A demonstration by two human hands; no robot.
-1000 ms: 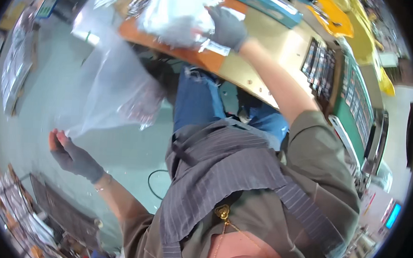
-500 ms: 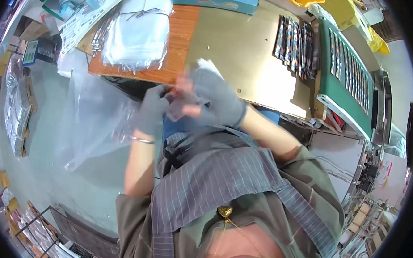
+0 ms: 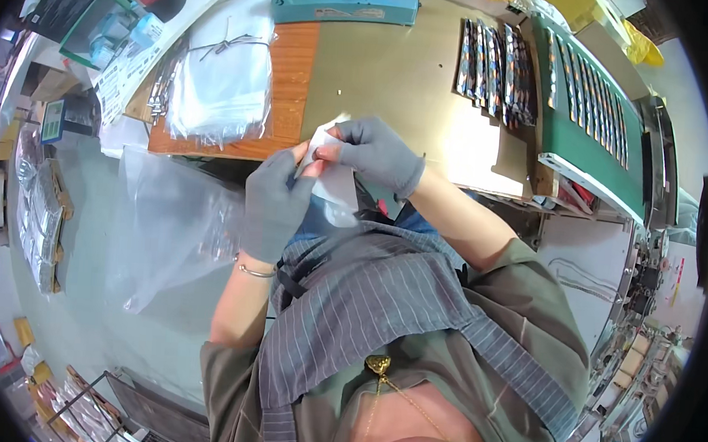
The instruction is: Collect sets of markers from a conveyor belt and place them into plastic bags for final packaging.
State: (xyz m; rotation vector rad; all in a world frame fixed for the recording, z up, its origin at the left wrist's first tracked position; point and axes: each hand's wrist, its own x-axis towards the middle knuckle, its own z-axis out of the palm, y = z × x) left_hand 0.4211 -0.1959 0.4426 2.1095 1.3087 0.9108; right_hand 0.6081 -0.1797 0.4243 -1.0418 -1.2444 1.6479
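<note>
The right hand (image 3: pixel 382 154), in a grey glove that leaves the fingertips bare, pinches the upper end of a white slip (image 3: pixel 340 189) between thumb and fingers. The left hand (image 3: pixel 270 206), gloved the same way, closes its thumb and fingertips on the slip's left edge, so the two hands meet almost tip to tip. The slip hangs between them, just off the near edge of the table (image 3: pixel 379 77) and above the person's lap — its lower end is blurred, and whether it is a bag or a sheet I cannot tell. A bracelet (image 3: pixel 255 272) circles the left wrist.

Just beyond the hands, the tabletop is tan, with a wood-brown panel (image 3: pixel 293 75) at its left. On that panel lies a stack of clear bags (image 3: pixel 220 95), a dark tie (image 3: pixel 227 45) across it. A teal device (image 3: pixel 344 10) sits farther back. Toward the right, dark patterned packets (image 3: pixel 493 71) lie in a row, next to a green board (image 3: pixel 565 149) bearing slim strips (image 3: pixel 593 94).

Left of the left hand, a large clear bag (image 3: pixel 167 230) hangs below the table edge — small reddish items show dimly inside.
</note>
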